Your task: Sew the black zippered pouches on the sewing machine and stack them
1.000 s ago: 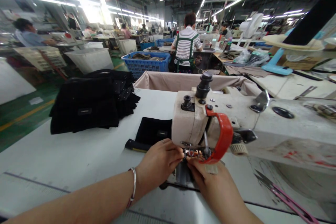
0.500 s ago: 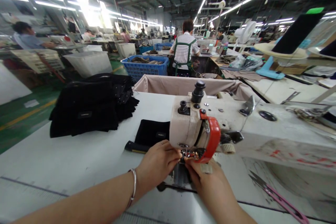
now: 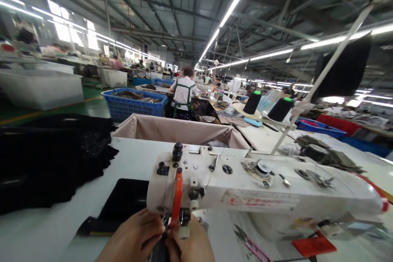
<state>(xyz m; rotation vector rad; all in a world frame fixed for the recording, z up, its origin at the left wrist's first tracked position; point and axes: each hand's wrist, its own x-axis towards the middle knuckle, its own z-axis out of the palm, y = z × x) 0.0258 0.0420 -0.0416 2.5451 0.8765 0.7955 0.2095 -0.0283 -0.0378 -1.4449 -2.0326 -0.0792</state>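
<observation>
At the needle end of the white sewing machine, my left hand has its fingers pinched together, close to the presser foot. My right hand is closed on the other side of the needle, partly behind the red guard. The fingertips of both hands nearly meet. Whatever is between them is too small or too hidden to make out. Left of the machine head, a black fabric piece lies flat with a folded edge toward me. A dark strip shows below the fingers.
Stacked black fabric pieces stand at the left. Pink-handled scissors and a red object lie under the machine arm. Behind the table are a cloth-lined bin, a blue basket and a seated person. Thread cones stand right.
The view has tilted up and turned right, so the machine and hands appear lower and further left. Both hands stay at the needle, fingers still pinched.
</observation>
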